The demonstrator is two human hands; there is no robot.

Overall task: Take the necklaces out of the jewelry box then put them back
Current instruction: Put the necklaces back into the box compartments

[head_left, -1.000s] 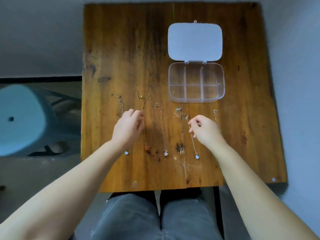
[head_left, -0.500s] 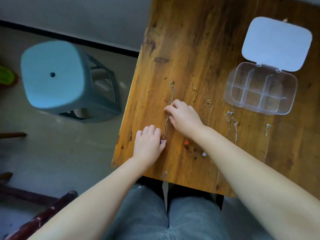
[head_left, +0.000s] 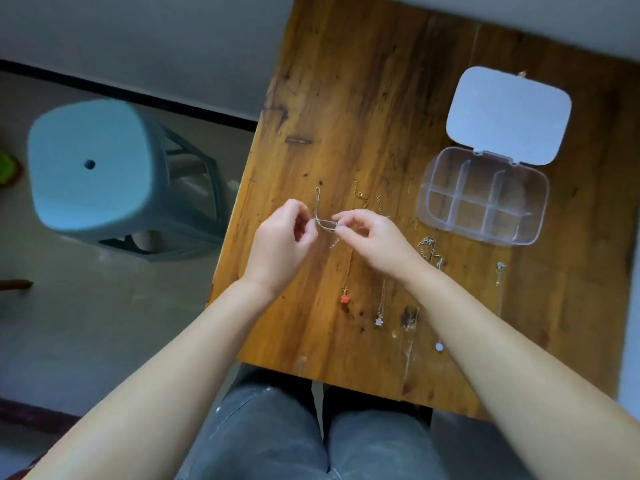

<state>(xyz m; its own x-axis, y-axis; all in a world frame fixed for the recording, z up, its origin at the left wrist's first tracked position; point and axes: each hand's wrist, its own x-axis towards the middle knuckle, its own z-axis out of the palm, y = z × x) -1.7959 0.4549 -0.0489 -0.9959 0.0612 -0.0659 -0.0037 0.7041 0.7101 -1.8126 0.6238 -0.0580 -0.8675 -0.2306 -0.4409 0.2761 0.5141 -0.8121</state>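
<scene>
A clear plastic jewelry box (head_left: 483, 197) lies open on the wooden table (head_left: 363, 98) at the right, its compartments bare and its lid (head_left: 507, 114) flat behind it. My left hand (head_left: 282, 242) and my right hand (head_left: 375, 242) pinch the leftmost silver necklace (head_left: 325, 224) between them, folding its chain just above the table. Other necklaces lie in a row to the right: one with a red pendant (head_left: 345, 298), one with a star charm (head_left: 379, 321), one with a twisted chain (head_left: 427, 244) partly under my right arm, and a small one (head_left: 499, 268).
A light blue plastic stool (head_left: 100, 174) stands on the floor left of the table. My knees in grey jeans (head_left: 311, 434) sit under the table's near edge. A grey wall runs behind the table.
Both hands have come together on the leftmost necklace and lifted its chain off the table, folding it. The view has turned a little further left and nearer.
</scene>
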